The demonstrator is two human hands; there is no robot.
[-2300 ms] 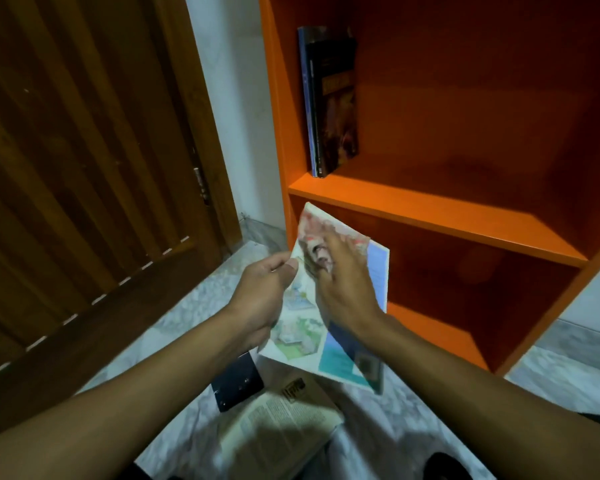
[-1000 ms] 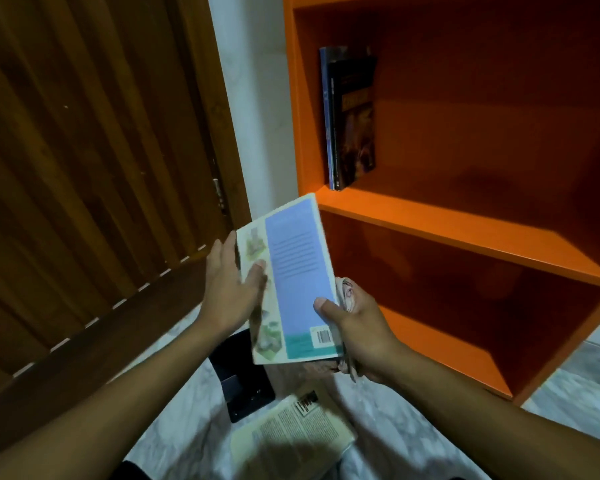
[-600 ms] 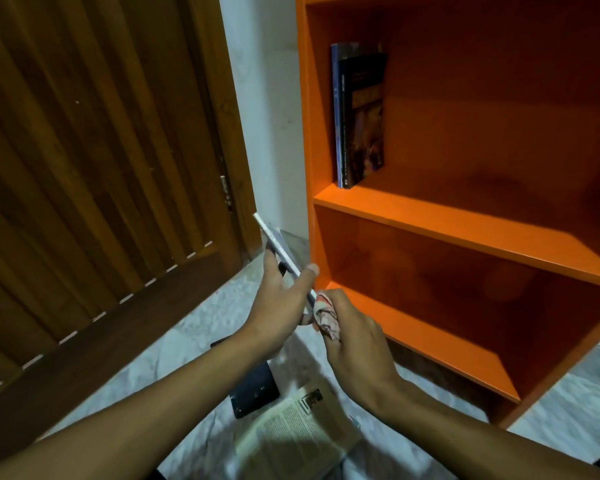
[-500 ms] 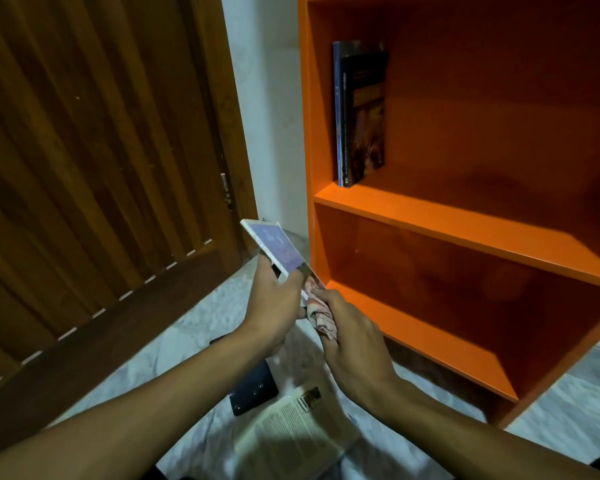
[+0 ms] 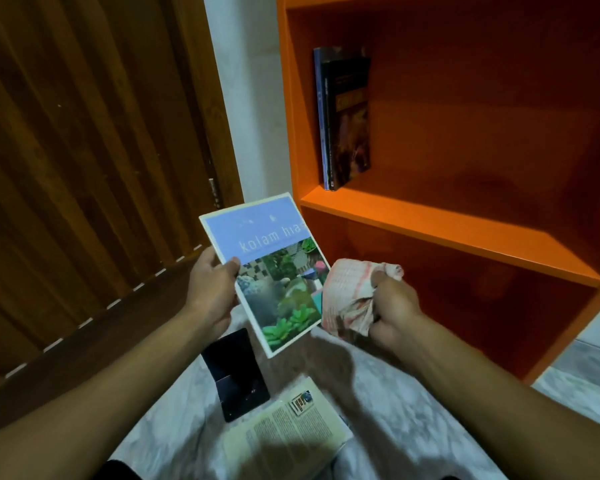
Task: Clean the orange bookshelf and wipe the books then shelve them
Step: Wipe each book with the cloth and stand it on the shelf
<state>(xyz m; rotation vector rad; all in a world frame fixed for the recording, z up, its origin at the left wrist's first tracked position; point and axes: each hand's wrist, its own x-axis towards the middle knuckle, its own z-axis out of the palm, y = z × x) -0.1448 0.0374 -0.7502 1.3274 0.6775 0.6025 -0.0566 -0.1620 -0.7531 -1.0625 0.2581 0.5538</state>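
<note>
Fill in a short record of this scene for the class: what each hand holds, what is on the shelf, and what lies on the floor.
left hand: grips the book by its left edge, cover facing the camera
right hand: clutches a bunched cloth beside the book
bookshelf: orange; two dark books upright at the upper shelf's left end
floor: a dark book and a pale book, both lying flat

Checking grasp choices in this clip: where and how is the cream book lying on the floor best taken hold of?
Probably by its right long edge, from the right. The cream book lies flat with that edge unobstructed, while the black book sits close by its upper left corner.
</note>
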